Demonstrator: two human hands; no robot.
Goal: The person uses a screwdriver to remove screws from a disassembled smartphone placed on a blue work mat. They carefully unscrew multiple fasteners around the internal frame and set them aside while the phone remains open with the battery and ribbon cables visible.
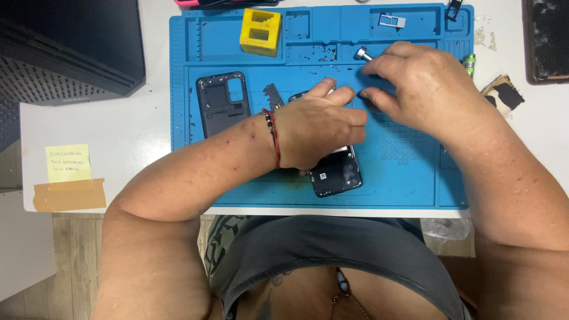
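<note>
The left hand point(317, 127) lies flat across the opened phone point(335, 172) on the blue work mat point(403, 184), fingers spread rather than closed, pinning it down. The right hand point(415, 89) pinches a small metal-tipped screwdriver point(363, 54) near the phone's top edge; where its tip lands is hidden, I think under the fingers. If the tip slips it could gouge the board. The detached back frame point(222, 104) lies just left, near enough for a wrist to knock.
</note>
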